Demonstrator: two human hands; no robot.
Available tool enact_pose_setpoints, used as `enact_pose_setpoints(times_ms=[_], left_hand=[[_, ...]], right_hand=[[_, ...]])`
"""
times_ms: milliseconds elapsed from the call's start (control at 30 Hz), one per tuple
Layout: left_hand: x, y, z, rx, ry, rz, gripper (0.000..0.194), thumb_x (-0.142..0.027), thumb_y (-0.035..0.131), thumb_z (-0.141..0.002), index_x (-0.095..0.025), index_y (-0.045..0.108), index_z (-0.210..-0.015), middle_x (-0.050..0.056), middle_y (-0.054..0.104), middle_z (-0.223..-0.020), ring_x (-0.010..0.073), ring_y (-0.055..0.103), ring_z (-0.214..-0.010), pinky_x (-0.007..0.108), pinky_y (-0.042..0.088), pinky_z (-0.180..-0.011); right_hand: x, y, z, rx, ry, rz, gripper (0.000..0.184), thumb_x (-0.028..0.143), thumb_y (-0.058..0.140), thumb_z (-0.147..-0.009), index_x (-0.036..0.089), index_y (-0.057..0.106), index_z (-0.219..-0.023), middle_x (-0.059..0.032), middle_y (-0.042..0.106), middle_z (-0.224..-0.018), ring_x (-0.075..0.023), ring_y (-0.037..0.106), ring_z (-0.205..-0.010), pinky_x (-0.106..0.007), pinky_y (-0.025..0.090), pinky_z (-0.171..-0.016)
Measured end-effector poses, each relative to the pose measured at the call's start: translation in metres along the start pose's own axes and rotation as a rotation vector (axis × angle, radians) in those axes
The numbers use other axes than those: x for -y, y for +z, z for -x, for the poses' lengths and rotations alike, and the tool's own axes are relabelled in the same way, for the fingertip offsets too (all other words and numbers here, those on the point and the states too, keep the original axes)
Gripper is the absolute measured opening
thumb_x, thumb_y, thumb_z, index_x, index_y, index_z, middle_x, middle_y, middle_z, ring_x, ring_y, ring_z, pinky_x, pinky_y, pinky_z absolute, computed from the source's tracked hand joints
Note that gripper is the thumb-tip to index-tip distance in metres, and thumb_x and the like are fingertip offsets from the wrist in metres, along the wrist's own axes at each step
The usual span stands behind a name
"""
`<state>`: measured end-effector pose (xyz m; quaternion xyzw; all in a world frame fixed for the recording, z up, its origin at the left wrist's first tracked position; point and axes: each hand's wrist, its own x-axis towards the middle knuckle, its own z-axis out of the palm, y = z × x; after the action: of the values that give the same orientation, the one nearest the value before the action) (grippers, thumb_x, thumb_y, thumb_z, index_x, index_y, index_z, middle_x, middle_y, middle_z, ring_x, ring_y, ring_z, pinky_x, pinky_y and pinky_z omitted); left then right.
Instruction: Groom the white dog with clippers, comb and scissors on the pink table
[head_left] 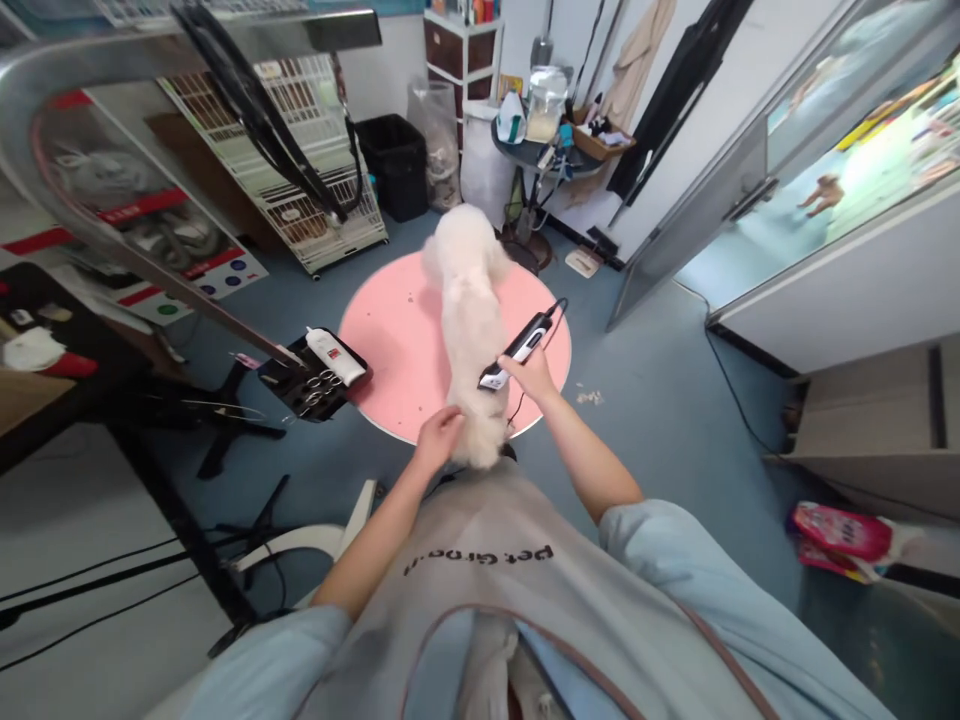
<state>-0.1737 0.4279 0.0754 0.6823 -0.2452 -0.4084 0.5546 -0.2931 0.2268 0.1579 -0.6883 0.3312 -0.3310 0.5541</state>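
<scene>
A white dog (474, 315) stands on a round pink grooming table (390, 330), its head away from me and its rear near my apron. In my right hand (534, 374) is a black and white hair clipper (527, 342), the blade end at the dog's lower back. A cord leaves the clipper's far end. My left hand (440, 438) is at the left side of the dog's rump, fingers closed together against the fur; the exact grip is partly hidden.
Left of the table hangs a black tool tray (319, 395) with scissors and a white bottle (335, 356). A metal grooming arm (150, 235) with black straps (255, 120) crosses the upper left. Hair clippings (589, 395) lie on the floor at right.
</scene>
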Motion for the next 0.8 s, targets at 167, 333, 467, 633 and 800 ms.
enact_pose_setpoints(times_ms=[167, 333, 467, 633, 800], left_hand=[[-0.004, 0.038, 0.0, 0.141, -0.044, -0.072, 0.046, -0.042, 0.075, -0.061, -0.01, 0.06, -0.091, 0.01, 0.067, -0.086, 0.0227, 0.061, -0.081, 0.034, 0.046, -0.076], [0.009, 0.046, 0.002, 0.234, -0.071, 0.151, 0.056, -0.045, 0.075, -0.063, -0.009, 0.059, -0.102, 0.013, 0.068, -0.1, 0.0237, 0.063, -0.09, 0.034, 0.048, -0.083], [0.011, 0.036, 0.0, 0.225, -0.048, 0.108, 0.05, -0.044, 0.076, -0.061, -0.01, 0.063, -0.095, 0.009, 0.069, -0.091, 0.0216, 0.062, -0.083, 0.031, 0.048, -0.077], [0.0, 0.02, -0.002, 0.314, -0.089, 0.113, 0.048, -0.046, 0.077, -0.059, -0.01, 0.062, -0.087, 0.004, 0.065, -0.076, 0.0142, 0.057, -0.066, 0.025, 0.044, -0.064], [-0.008, 0.005, -0.007, 0.441, -0.195, 0.137, 0.053, -0.049, 0.08, -0.055, -0.011, 0.062, -0.088, 0.003, 0.065, -0.075, 0.0127, 0.056, -0.062, 0.024, 0.044, -0.062]], right_hand=[[0.0, 0.005, 0.036, 0.224, 0.022, 0.066, 0.021, 0.03, 0.069, -0.064, 0.018, 0.063, -0.08, -0.0046, 0.069, -0.079, -0.0195, 0.065, -0.073, -0.034, 0.053, -0.072], [-0.003, 0.0, 0.04, 0.023, 0.016, 0.042, 0.021, 0.035, 0.064, -0.07, 0.019, 0.064, -0.083, -0.0066, 0.07, -0.083, -0.02, 0.066, -0.078, -0.034, 0.054, -0.074], [-0.009, 0.002, 0.038, 0.255, 0.034, 0.067, 0.02, 0.03, 0.068, -0.064, 0.018, 0.063, -0.079, -0.0039, 0.068, -0.077, -0.0188, 0.064, -0.071, -0.033, 0.053, -0.069], [-0.012, 0.004, 0.037, 0.113, 0.041, -0.053, 0.017, 0.034, 0.064, -0.068, 0.019, 0.062, -0.074, -0.0032, 0.067, -0.074, -0.0187, 0.064, -0.071, -0.032, 0.053, -0.069], [-0.022, 0.0, 0.037, 0.322, 0.074, -0.111, 0.02, 0.028, 0.068, -0.06, 0.019, 0.061, -0.075, -0.0012, 0.068, -0.072, -0.0188, 0.064, -0.069, -0.032, 0.053, -0.067]])
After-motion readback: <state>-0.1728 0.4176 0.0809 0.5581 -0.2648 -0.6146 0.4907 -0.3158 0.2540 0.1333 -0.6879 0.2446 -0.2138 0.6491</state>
